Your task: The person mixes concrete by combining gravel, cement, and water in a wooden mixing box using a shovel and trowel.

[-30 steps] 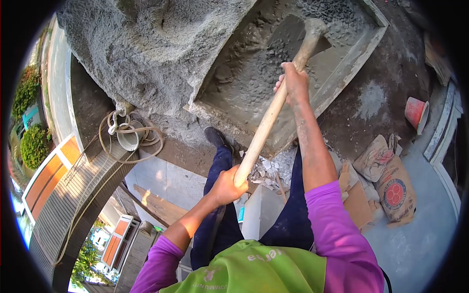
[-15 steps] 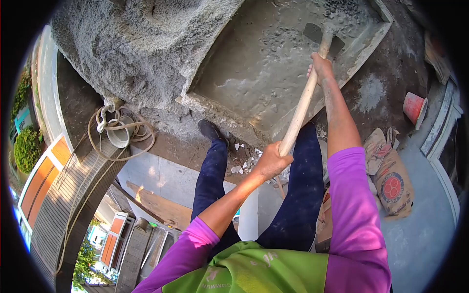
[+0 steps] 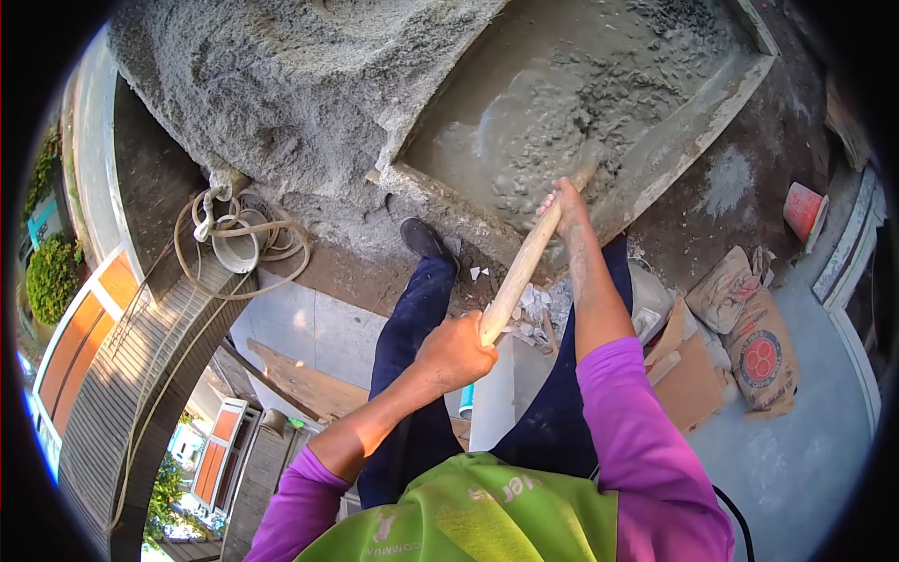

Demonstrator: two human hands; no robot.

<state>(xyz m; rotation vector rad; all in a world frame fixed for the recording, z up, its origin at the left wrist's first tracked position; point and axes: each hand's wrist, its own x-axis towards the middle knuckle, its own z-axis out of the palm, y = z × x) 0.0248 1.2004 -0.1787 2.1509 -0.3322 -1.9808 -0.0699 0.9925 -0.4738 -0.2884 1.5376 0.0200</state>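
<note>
A hoe with a pale wooden handle (image 3: 523, 270) slants up and right from my body. My left hand (image 3: 456, 351) is wrapped round its lower end, between my knees. Farther up, my right hand (image 3: 567, 208) grips the handle near the wet grey mortar (image 3: 524, 122). The hoe's blade is hidden, sunk in the mortar. Low walls of a mixing trough (image 3: 693, 122) enclose the mix, which is lumpy toward the right and smoother, wetter at the left.
A big heap of grey sand (image 3: 281, 94) borders the trough on the left. A bucket (image 3: 234, 251) with a coiled rope (image 3: 298, 245) stands below it. To the right are a red bucket (image 3: 803, 212) and cement bags (image 3: 760, 361). White shards (image 3: 536, 304) lie by my feet.
Both hands have pulled the hoe back toward my body, down and left. The blade, visible before, has gone under the mortar, and ridged lumps now show where the surface was smoother.
</note>
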